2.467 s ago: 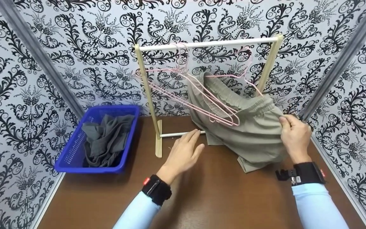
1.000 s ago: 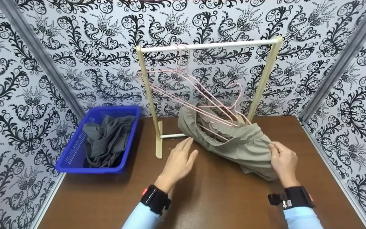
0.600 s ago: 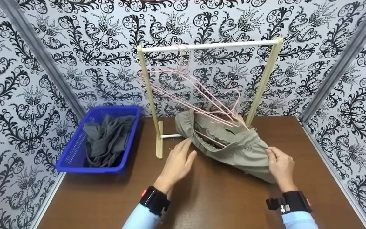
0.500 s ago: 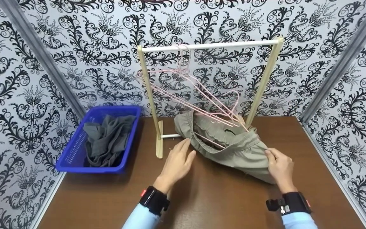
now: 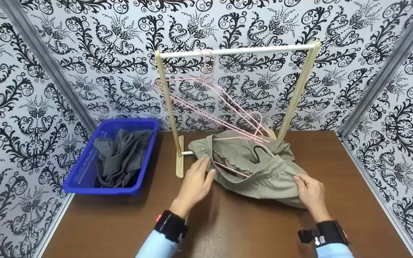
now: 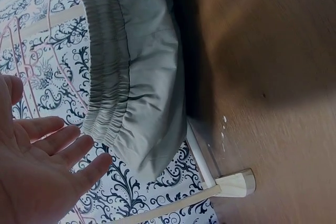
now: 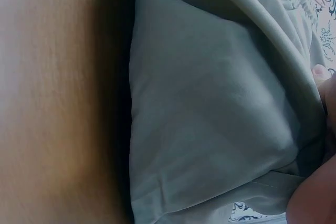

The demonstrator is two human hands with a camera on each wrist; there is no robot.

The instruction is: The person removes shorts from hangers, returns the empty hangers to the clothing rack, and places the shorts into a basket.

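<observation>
Head view: bright, even illumination; black scrollwork on the patterned wall (image 5: 113, 71) reads with strong contrast. A faint sheen shows on the tabletop (image 5: 249, 233), with a soft-edged shadow beside the left hand (image 5: 194, 182). Wide-angle distortion noted: the metal corner posts (image 5: 45, 68) lean outward. Left wrist view: dimmer and cooler, highlights muted; a dense shadow borders the grey-green garment (image 5: 271, 182), and a broad, diffuse one covers much of the wood. Right wrist view: soft throughout, fabric detail weak; wood pale toward the left edge, darkening beside the cloth; the right hand (image 5: 311, 193) blurred and cropped.
</observation>
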